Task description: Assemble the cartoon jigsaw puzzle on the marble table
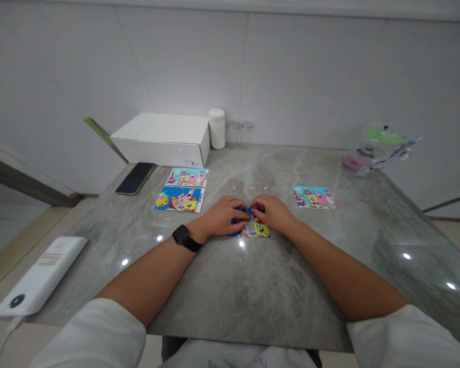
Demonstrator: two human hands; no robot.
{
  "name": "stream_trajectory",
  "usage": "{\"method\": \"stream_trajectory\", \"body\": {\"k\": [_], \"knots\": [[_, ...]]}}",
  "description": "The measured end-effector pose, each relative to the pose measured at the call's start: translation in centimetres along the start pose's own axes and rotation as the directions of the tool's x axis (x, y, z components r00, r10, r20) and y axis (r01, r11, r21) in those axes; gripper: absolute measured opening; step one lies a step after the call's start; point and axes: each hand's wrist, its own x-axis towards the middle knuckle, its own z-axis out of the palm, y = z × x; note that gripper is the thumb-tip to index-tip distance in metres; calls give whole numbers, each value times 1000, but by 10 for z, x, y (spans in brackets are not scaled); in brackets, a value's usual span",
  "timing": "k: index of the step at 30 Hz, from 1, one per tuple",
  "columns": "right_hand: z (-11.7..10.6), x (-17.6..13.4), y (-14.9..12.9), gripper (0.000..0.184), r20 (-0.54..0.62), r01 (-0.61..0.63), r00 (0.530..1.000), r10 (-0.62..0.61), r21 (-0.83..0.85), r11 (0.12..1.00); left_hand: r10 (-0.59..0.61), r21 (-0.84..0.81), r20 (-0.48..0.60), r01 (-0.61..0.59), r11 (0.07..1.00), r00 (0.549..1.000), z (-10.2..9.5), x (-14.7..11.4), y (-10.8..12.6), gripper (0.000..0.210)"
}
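Observation:
A colourful cartoon puzzle (pixel 261 229) lies on the grey marble-look table, partly hidden under both hands. My left hand (pixel 225 216) rests on its left side, fingers stretched out over the blue part and thumb apart. On the upper right side, my right hand (pixel 273 210) has its fingers curled in a pinch around a small blue puzzle piece (pixel 249 210). The fingertips of both hands nearly meet there. Just beyond the hands, three small loose puzzle pieces, among them a pink one (pixel 267 187) and a yellow one (pixel 252 188), lie in a row.
Two picture cards (pixel 179 198) lie left, another card (pixel 316 197) right. A phone (pixel 135 178), white box (pixel 161 138), white bottle (pixel 216 129) and two glasses (pixel 233 135) stand farther back. A plastic bag (pixel 379 148) sits back right, a white power bank (pixel 42 276) front left.

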Motion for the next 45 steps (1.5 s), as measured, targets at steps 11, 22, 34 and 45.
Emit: {"method": "stream_trajectory", "body": {"k": [11,22,34,45], "knots": [[1,0,0,6,48,5,999,-5,-7,1000,-11,-11,15,11,1000,1000,1,0,0,28],[1,0,0,8,60,3,998,-2,-12,1000,-2,0,13,2,1000,1000,2,0,-1,27],[1,1,2,9,-33,-48,998,47,-12,999,-16,-32,13,17,999,1000,2,-1,1,26],[0,2,11,11,-221,-82,972,86,29,996,-49,-76,-16,47,996,999,2,-1,2,25]]}}
